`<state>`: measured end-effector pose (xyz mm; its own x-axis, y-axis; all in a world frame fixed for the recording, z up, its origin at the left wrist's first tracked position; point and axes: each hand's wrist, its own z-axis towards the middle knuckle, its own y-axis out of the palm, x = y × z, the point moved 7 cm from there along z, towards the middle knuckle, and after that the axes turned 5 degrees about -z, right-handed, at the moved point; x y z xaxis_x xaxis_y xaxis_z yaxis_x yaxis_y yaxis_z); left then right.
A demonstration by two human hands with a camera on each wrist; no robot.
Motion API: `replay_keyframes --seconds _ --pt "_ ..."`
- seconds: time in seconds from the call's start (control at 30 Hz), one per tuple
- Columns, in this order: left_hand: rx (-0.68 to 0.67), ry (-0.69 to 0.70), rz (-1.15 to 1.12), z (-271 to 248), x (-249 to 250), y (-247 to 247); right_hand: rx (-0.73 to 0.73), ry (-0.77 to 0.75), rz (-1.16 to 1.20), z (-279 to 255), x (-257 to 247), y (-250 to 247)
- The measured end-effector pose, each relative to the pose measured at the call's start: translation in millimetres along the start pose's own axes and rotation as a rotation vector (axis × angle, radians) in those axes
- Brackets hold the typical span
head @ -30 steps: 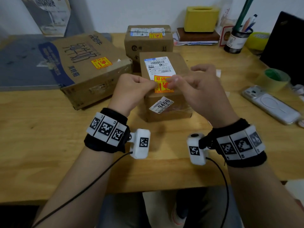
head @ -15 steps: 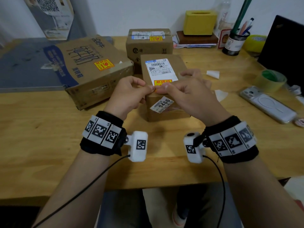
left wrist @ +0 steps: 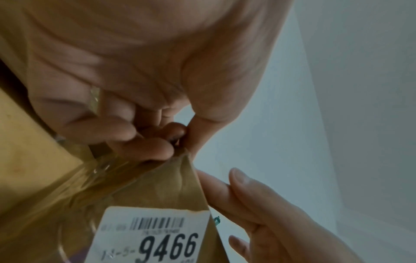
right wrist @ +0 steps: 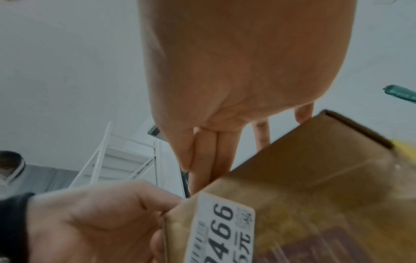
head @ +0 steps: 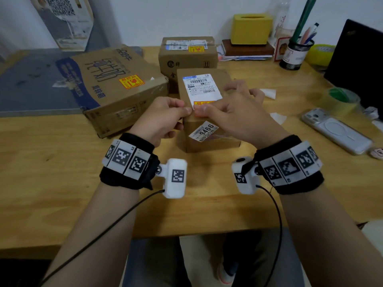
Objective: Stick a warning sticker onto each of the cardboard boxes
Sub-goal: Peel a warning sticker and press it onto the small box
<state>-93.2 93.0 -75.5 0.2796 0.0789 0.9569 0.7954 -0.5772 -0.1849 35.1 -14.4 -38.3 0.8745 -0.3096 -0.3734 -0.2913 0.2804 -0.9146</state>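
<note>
Three cardboard boxes sit on the wooden desk. The large box [head: 116, 88] at left and the back box [head: 187, 54] each carry a yellow-and-red warning sticker. The near box [head: 207, 139] has a white shipping label [head: 200, 88] on top and a "9466" tag [head: 204, 131] in front. My left hand [head: 182, 110] and right hand [head: 204, 110] pinch another warning sticker [head: 204, 103] low over the box top, thumbs tip to tip. Only the sticker's upper strip shows. In the wrist views the left fingers [left wrist: 139, 146] curl at the box's top edge and the right fingers [right wrist: 209, 160] reach straight down to it.
Two white backing scraps [head: 269, 93] lie right of the near box. A phone [head: 335, 131], tape roll [head: 339, 99], pen cup [head: 296, 52], yellow tissue box [head: 251, 29] and dark screen [head: 360, 65] fill the right side. A grey mat [head: 31, 85] lies far left.
Both hands have come down with the sticker from above the box front to its top. Less of the sticker shows than a second ago.
</note>
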Motion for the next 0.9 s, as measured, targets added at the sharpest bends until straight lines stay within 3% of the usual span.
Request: replay_keyframes --seconds 0.27,0.47,0.63,0.9 --pt "-0.023 -0.040 0.003 1 0 -1 -0.046 -0.002 -0.104 11 -5 5" --pt "-0.020 -0.044 0.008 0 0 -1 -0.007 -0.037 -0.016 3 -1 1" --pt "0.009 -0.027 0.051 1 6 -2 -0.010 0.028 -0.132 11 8 0" --pt "0.021 -0.037 0.045 1 4 -2 0.030 0.052 0.030 10 24 -8"
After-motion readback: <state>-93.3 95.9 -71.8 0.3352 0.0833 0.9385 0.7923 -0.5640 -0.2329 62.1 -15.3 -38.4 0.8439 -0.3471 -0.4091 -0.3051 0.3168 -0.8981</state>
